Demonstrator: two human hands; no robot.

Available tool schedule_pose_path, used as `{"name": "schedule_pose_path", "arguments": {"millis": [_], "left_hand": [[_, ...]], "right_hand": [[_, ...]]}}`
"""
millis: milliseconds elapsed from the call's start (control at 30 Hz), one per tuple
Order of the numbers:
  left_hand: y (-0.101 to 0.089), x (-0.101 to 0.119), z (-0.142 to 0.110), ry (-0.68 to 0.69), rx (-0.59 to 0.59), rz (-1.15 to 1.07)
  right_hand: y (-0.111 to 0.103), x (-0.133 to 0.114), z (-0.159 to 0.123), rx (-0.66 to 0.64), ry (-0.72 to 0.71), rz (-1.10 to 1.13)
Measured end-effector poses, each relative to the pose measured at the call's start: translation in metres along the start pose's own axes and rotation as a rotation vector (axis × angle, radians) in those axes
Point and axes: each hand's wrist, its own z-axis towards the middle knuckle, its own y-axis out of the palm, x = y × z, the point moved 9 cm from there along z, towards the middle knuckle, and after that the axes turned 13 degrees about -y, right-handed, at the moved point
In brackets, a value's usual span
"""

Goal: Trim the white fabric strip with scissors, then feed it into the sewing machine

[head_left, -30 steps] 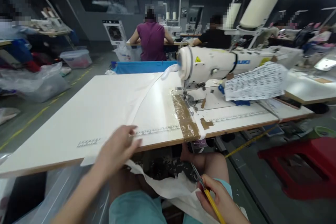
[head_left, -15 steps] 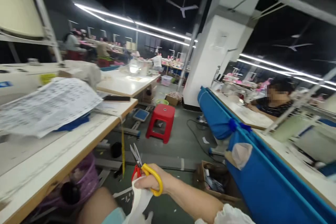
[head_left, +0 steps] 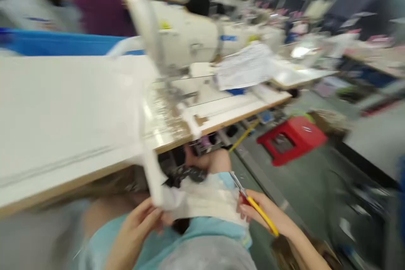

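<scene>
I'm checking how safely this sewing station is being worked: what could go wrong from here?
The scissors in the right hand point towards the bare knee close by, so a slip might nick it. The white cloth held by the left hand lies over the shorts near the blades, so a stray snip could catch either. Cloth also runs up over the table edge, where a tug might snag it.

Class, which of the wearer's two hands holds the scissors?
The right hand, closed round the yellow-handled scissors; the left hand pinches white cloth instead.
</scene>
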Motion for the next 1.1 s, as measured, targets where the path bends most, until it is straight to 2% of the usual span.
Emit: {"name": "schedule_pose_path", "arguments": {"millis": [67,133,267,367,467,567,700,767,967,1100], "left_hand": [[-0.019,-0.026,-0.023,-0.057,0.093,-0.157],[-0.026,-0.037,-0.029,-0.081,0.130,-0.249],[-0.033,-0.047,-0.028,-0.118,0.140,-0.292],[-0.037,-0.052,-0.026,-0.139,0.130,-0.305],[-0.042,-0.050,-0.024,-0.144,0.134,-0.290],[-0.045,-0.042,-0.021,-0.121,0.119,-0.274],[-0.037,-0.038,-0.020,-0.157,-0.013,-0.364],[-0.034,-0.039,-0.021,-0.184,-0.042,-0.424],[-0.037,-0.045,-0.022,-0.202,-0.004,-0.496],[-0.039,-0.047,-0.021,-0.197,-0.006,-0.501]], "right_hand": [[0.038,-0.019,0.030,-0.283,-0.069,0.114],[0.066,-0.035,0.055,-0.464,-0.106,0.091],[0.096,-0.055,0.095,-0.610,-0.268,-0.221],[0.109,-0.056,0.113,-0.698,-0.350,-0.417],[0.117,-0.056,0.122,-0.748,-0.378,-0.478],[0.121,-0.061,0.127,-0.744,-0.403,-0.468],[0.120,-0.064,0.132,-0.745,-0.396,-0.459],[0.120,-0.063,0.133,-0.768,-0.382,-0.464],[0.124,-0.062,0.137,-0.824,-0.368,-0.468],[0.127,-0.068,0.140,-0.797,-0.386,-0.549]]}}
